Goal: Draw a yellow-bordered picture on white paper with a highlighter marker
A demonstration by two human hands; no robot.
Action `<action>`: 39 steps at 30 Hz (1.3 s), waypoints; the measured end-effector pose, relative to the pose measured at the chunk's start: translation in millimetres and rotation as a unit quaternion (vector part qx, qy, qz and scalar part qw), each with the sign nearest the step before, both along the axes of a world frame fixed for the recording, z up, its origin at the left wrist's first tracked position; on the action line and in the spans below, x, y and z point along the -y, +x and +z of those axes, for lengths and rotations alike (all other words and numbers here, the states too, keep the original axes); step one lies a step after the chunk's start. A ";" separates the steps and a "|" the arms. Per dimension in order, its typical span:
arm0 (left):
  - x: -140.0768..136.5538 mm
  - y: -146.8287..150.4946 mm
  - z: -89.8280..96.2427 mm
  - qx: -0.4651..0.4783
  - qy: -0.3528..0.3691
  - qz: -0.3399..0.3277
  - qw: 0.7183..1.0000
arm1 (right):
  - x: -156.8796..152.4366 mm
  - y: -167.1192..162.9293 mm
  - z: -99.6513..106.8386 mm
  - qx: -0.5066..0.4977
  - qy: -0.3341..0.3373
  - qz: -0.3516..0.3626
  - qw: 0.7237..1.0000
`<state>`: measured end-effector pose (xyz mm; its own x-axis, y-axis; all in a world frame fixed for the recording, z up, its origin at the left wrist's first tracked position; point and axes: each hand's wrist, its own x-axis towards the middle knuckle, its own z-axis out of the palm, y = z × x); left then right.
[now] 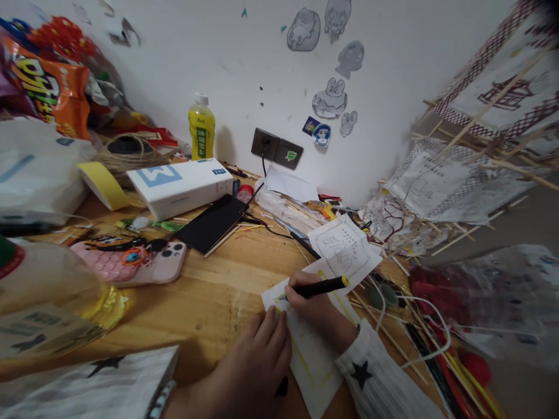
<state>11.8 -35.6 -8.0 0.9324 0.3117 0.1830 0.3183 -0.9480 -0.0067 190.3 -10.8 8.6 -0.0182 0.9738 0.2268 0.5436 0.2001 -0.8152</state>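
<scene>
My right hand (308, 305) is closed around a black marker pen (321, 287) with a yellow end, its tip against a white sheet of paper (311, 355). Yellow lines run along the sheet's edges, and a small yellow mark shows near the tip. My left hand (257, 355) lies flat with its fingers stretched out, the fingertips on the paper's left side. By its lower edge a small dark thing shows, too hidden to name. Just beyond the sheet is another paper (345, 247) with a pencil-like drawing and a patterned border.
A pink phone (168, 265), a black tablet-like device (213, 223), a white box (183, 189) and yellow tape (105, 185) lie to the left. A drink bottle (201, 128) stands by the wall. Thin sticks, a white cord (443, 317) and stick-framed papers (441, 174) crowd the right.
</scene>
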 end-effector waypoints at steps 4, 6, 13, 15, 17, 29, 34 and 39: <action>-0.7 0.8 2.1 0.001 -0.008 0.000 1.000 | -0.7 0.6 -1.2 0.004 0.007 -0.006 1.000; -1.0 1.4 3.6 -0.004 -0.014 0.001 1.000 | -0.6 1.0 -1.4 0.000 0.007 -0.007 1.000; -0.2 0.5 -0.6 0.004 -0.011 0.004 1.000 | 0.2 1.7 -1.3 -0.005 -0.002 0.027 1.000; -0.2 0.2 -2.8 0.011 -0.005 0.007 1.000 | -0.1 2.1 -2.0 -0.004 -0.001 0.030 1.000; -0.2 0.1 -3.8 0.011 -0.005 0.006 1.000 | -0.3 2.6 -2.6 0.003 -0.001 0.038 0.999; 0.0 0.4 7.0 -0.004 0.005 0.006 1.000 | 0.9 2.4 -2.3 -0.010 -0.012 0.029 0.999; 0.0 0.7 4.6 -0.004 -0.002 -0.003 1.000 | -1.1 3.4 -4.2 -0.007 -0.008 0.024 1.000; -0.8 1.0 3.7 -0.005 -0.003 0.003 1.000 | -2.9 2.9 -3.8 -0.023 -0.011 0.019 0.999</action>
